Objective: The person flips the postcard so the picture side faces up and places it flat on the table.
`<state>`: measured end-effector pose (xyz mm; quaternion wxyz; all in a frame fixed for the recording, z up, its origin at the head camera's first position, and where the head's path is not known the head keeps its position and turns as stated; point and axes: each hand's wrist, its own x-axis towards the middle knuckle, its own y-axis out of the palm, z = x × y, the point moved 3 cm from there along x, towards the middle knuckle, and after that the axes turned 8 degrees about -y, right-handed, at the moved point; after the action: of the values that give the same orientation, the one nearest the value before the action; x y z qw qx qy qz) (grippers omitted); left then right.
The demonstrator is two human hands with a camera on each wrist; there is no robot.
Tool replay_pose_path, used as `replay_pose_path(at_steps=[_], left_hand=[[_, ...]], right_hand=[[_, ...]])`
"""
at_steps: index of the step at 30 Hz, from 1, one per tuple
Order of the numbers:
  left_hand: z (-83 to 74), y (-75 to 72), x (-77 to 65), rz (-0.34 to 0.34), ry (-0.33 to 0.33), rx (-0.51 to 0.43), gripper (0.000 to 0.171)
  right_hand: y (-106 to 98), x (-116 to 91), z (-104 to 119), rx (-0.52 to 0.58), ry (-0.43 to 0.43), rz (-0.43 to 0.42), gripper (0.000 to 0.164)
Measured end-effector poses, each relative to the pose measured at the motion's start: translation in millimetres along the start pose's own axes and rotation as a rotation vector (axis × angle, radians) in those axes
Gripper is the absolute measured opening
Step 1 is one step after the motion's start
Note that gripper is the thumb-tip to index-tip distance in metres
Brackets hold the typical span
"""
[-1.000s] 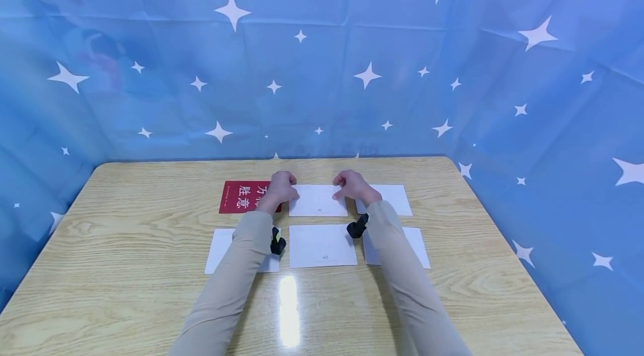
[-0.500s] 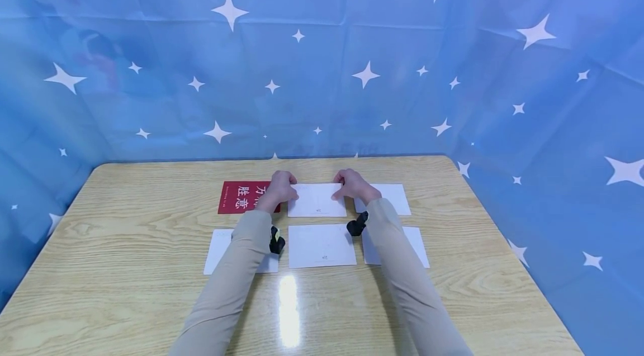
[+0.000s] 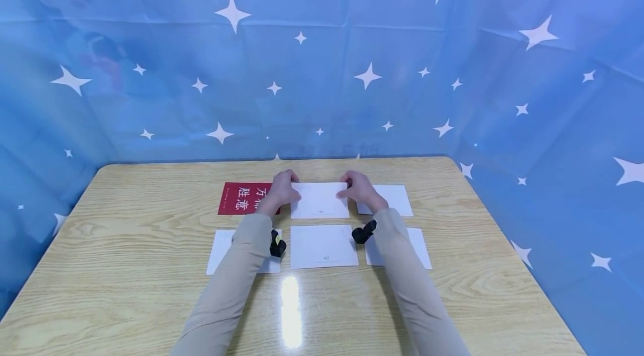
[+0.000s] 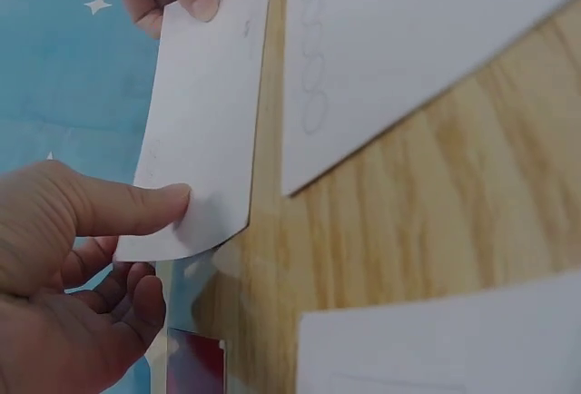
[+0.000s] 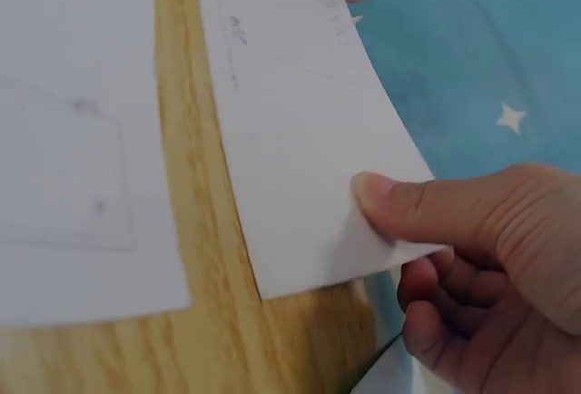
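– Where's the white rectangular paper card (image 3: pixel 320 200)?
– Beside the flat, red, white-lettered card (image 3: pixel 241 198), ends pinched by bare left hand (image 3: pixel 283 188) and bare right hand (image 3: pixel 360 189); uneven pulling could crease it

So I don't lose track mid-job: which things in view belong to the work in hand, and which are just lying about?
In the work:
held white card
left hand, pinching one end
right hand, pinching the other

Seemingly just lying about for now:
red card
back-right white card
front-left white card
front-middle white card
front-right white card
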<state>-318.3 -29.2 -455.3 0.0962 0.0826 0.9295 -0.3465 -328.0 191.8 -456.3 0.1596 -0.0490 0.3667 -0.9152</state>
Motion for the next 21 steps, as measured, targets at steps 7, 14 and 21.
replay_pose_path(at_steps=[7,14,21], left_hand=[[4.8,-4.6,-5.1,-0.011,-0.026,-0.139,0.037],[10.3,-9.9,-8.7,0.006,-0.022,-0.271,0.028],[15.5,-15.4,-12.2,0.056,0.004,-0.406,0.021]], right_hand=[[-5.8,-14.2,-7.1,0.101,-0.015,-0.067,0.024],[-11.1,-20.9,-1.2,0.192,-0.049,-0.089,0.022],[-17.3,-25.7,0.8,0.288,-0.097,-0.058,0.016]])
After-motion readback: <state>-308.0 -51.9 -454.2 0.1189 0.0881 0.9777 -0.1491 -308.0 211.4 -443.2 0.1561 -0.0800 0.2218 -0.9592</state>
